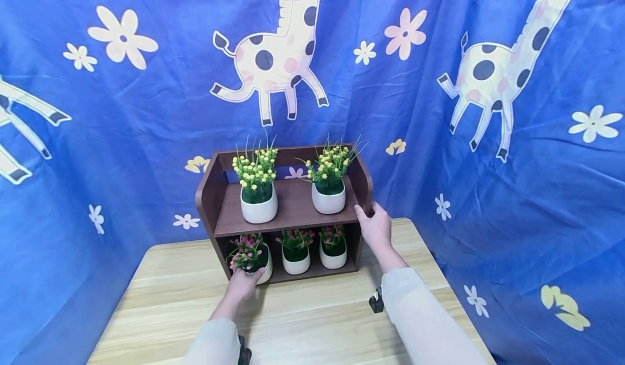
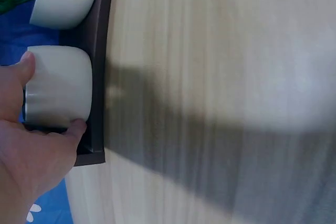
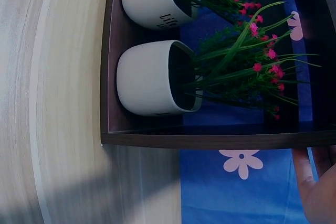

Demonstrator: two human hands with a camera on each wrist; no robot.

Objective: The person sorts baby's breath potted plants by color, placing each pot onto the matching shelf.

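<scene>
A dark brown two-tier shelf (image 1: 288,226) stands on the table. My left hand (image 1: 242,285) grips a white flowerpot (image 2: 60,85) of pink flowers (image 1: 248,250) at the left end of the lower tier, thumb on one side and fingers on the other. The pot sits at the shelf's front edge. Over at the right side panel (image 1: 360,178), my right hand (image 1: 376,226) holds the panel's front edge between thumb and fingers. In the right wrist view, only part of that hand (image 3: 321,192) shows, outside the panel.
Two more pink-flowered pots, a middle one (image 1: 296,264) and a right one (image 1: 333,256), share the lower tier. Above them stand two yellow-flowered pots, left (image 1: 260,210) and right (image 1: 329,201). Blue patterned cloth (image 1: 161,110) hangs behind and beside the wooden table (image 1: 312,321).
</scene>
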